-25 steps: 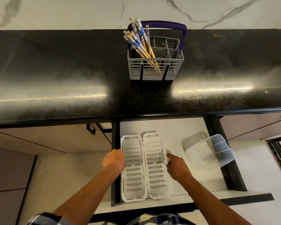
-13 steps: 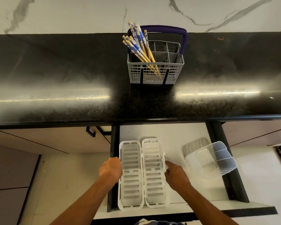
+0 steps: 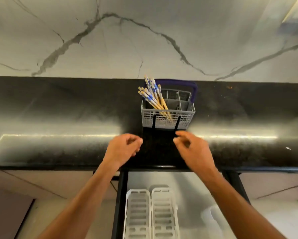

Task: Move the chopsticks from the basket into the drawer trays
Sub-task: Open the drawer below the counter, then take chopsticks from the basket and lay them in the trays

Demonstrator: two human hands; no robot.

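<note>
The black countertop point(image 3: 58, 118) spans the view, its front edge above the open drawer point(image 3: 188, 187). Two white trays point(image 3: 151, 214) lie side by side along the drawer's left wall. The grey basket point(image 3: 168, 118) holds the chopsticks point(image 3: 151, 97) in its left compartment. The left hand point(image 3: 122, 148) and right hand point(image 3: 193, 150) hover before it, loosely curled, holding nothing, bare counter between them.

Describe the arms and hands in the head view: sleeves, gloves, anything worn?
Both forearms are bare from the bottom edge of the frame up. The left hand and right hand wear no gloves. No rings, watch or wristband are visible. No sleeve shows in this frame. The image is slightly blurred, so fine marks cannot be ruled out.
</note>
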